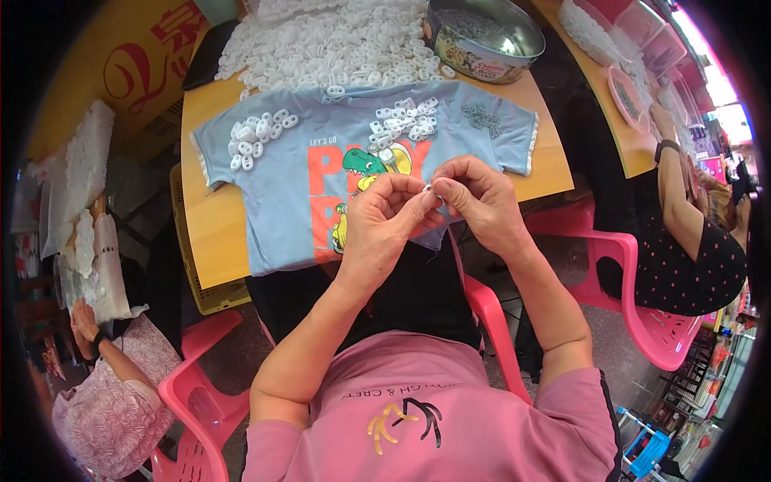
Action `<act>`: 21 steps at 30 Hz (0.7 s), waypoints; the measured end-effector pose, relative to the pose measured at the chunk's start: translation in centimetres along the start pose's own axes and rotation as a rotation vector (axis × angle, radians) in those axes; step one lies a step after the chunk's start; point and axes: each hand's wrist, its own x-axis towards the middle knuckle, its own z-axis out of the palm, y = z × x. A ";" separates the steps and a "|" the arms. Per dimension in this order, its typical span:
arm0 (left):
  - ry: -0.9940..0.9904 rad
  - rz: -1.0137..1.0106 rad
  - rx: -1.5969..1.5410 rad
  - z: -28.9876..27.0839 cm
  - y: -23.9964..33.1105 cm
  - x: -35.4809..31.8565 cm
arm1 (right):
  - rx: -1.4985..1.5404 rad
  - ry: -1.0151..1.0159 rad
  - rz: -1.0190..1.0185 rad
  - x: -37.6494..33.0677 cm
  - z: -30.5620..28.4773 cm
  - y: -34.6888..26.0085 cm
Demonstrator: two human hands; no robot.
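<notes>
My left hand (381,221) and my right hand (484,205) meet over the front of a light blue T-shirt (277,205) spread on the table. Thumbs and forefingers of both are pinched together around a small white plastic piece (427,188), mostly hidden by the fingertips. On the shirt's left lies a group of white oval plastic pieces with holes (255,138). Toward the right there is a cluster of small white plastic pieces (404,119), and beside it a little heap of small grey metal parts (481,117).
A large pile of white oval pieces (329,44) covers the table's far side, next to a round tin (486,40) holding grey metal parts. Co-workers sit left and right, one sleeve (120,394) patterned pink. Pink plastic chairs (626,273) flank me.
</notes>
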 end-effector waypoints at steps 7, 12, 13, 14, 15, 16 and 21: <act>0.042 0.072 -0.004 0.3 -0.5 0.0 | 0.064 0.062 -0.011 -0.3 1.1 0.7; 0.054 0.097 0.011 0.5 -0.4 0.0 | 0.107 0.059 0.024 -0.3 1.2 0.4; 0.050 0.098 0.021 0.5 -0.3 0.0 | 0.092 0.057 0.032 -0.3 1.0 0.3; 0.049 0.099 0.021 0.4 -0.3 0.0 | 0.092 0.057 0.031 -0.3 0.8 0.3; 0.033 0.084 0.016 0.3 -0.2 0.2 | 0.103 0.027 0.027 -0.3 0.5 0.3; 0.018 0.070 0.011 0.2 -0.2 0.2 | 0.115 -0.004 0.023 -0.3 0.3 0.2; 0.009 0.033 0.008 0.0 0.0 0.2 | 0.079 -0.014 -0.014 -0.3 0.1 0.3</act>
